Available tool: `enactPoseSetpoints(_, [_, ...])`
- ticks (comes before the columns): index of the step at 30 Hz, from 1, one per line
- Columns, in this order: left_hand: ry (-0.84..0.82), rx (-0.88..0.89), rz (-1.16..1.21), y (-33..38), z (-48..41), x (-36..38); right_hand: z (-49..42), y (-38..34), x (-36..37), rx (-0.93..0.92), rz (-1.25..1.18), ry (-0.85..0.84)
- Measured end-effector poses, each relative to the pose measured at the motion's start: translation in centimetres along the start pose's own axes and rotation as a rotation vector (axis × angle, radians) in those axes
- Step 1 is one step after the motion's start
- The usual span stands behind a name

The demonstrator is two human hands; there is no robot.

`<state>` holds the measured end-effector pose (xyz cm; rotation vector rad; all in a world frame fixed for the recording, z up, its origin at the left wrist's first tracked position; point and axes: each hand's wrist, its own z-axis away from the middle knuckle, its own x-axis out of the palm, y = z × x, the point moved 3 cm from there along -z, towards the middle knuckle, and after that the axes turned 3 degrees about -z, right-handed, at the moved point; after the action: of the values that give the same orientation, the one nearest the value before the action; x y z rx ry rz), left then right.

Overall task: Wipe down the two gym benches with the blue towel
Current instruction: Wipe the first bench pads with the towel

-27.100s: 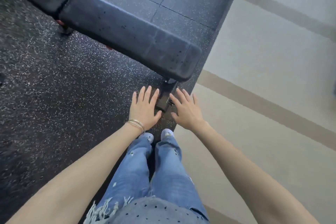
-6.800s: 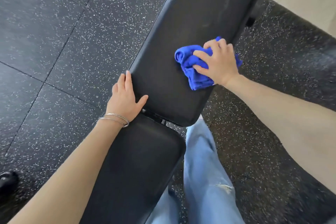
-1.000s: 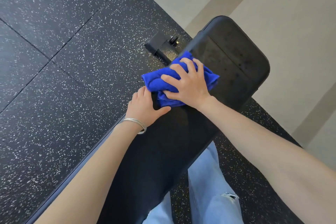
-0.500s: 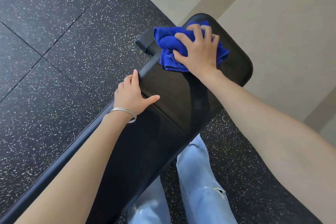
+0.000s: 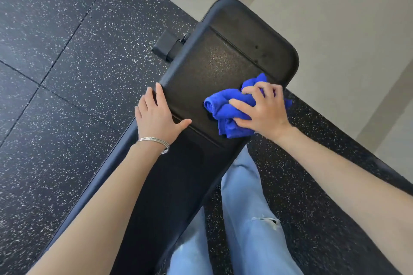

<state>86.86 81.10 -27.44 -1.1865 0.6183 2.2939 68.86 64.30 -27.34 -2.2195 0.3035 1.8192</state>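
**A:** I only have the head view, looking down. What do you make of my right hand (image 5: 263, 111)?

**B:** It is closed over the bunched blue towel (image 5: 225, 114), fingers spread on top and pressing it flat against the bench pad (image 5: 214, 67). The towel sits on the right side of the pad, near its right edge and a little short of the rounded far end. A corner of cloth pokes out beyond the knuckles.

**A:** I wad it up like that so there is a thick cushion under my palm; I'd judge a loose sheet would drag and fold. And the left hand (image 5: 157, 115)?

**B:** Open, holding nothing. The palm lies on the pad's left edge, fingers running along the rim, thumb spread across the top beside a seam in the upholstery. It looks like a brace, something to lean on while the other arm reaches out.

**A:** That is my reading too. The bracelets (image 5: 154, 143) sit at the wrist, off the pad.

**B:** Your leg in the jeans (image 5: 245, 219) stands just beside the bench on the right, over the speckled floor (image 5: 67, 73). The bench's foot (image 5: 166, 46) sticks out on the left.

**A:** So I'm working the end section of this bench. No second bench shows here, so I can't say how that one stands.
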Motion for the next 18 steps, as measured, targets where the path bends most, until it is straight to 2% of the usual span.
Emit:
enactPoseSetpoints(2, [0.016,0.007,0.001,-0.1,0.1,0.0,-1.2,2.3,-0.1,0.138,0.047,0.023])
enactPoseSetpoints(4, [0.015,0.022,0.014,-0.2,0.2,0.0,-1.7,2.6,0.0,0.416,0.079,0.029])
enactPoseSetpoints(7, [-0.014,0.048,0.035,-0.6,0.1,-0.2,-1.1,-0.8,0.1,0.897,0.032,0.048])
enactPoseSetpoints(9, [-0.028,0.064,0.035,-0.7,0.2,-0.4,0.1,-4.5,0.1,1.078,-0.019,0.075])
enactPoseSetpoints(11, [-0.034,0.069,0.047,-0.8,0.2,-0.5,1.9,-8.8,0.1,1.011,-0.032,0.068])
enactPoseSetpoints(14, [-0.032,0.066,0.073,-0.9,0.2,-0.6,4.3,-13.1,0.0,0.694,-0.044,-0.035])
enactPoseSetpoints(18, [-0.031,0.085,0.063,-0.9,0.3,-0.6,3.3,-9.9,-0.3,0.260,-0.094,-0.024])
